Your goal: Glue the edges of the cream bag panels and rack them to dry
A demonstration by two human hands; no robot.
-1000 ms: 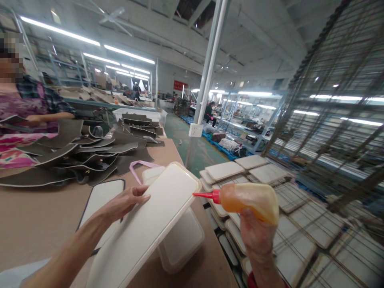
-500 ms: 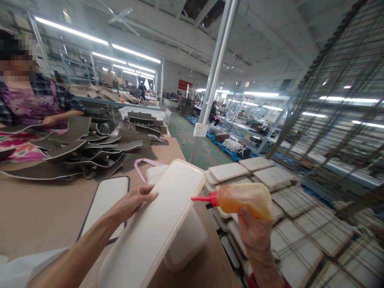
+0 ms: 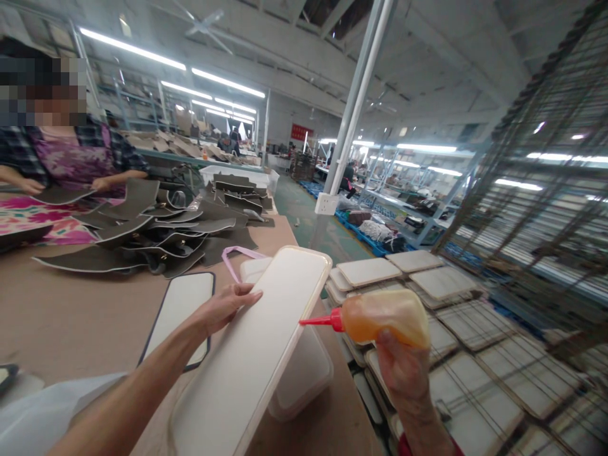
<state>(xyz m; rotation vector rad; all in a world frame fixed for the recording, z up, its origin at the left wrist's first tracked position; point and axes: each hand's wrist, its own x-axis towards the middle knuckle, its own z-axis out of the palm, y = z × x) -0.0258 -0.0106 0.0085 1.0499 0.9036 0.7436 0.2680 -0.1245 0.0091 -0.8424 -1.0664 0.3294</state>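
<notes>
My left hand (image 3: pixel 232 305) grips the left edge of a long white panel (image 3: pixel 256 342) with rounded corners, thumb on its face; the panel is tilted. A shiny yellowish line runs along its rim near the top right. My right hand (image 3: pixel 403 370) is wrapped round a squeeze bottle (image 3: pixel 384 316) of amber liquid, likely glue, held on its side. Its red nozzle (image 3: pixel 316 322) points left, with the tip at the panel's right edge. Beneath the panel lies a stack of white rounded pieces (image 3: pixel 304 380). A dark-edged white panel (image 3: pixel 178 316) lies left, partly behind my left forearm.
Dark grey curved sheets (image 3: pixel 156 231) are piled on the brown table (image 3: pixel 71 316). A co-worker (image 3: pixel 71 152) at the left handles one. Right of the table, white panels (image 3: pixel 475 380) lie on wire racks, beside a tall wire rack (image 3: pixel 536 158). A post (image 3: pixel 354 107) stands ahead.
The nozzle tip has slid a little down along the panel's right edge. My view has shifted slightly left. Both hands keep their holds. The co-worker's other hand has come into view.
</notes>
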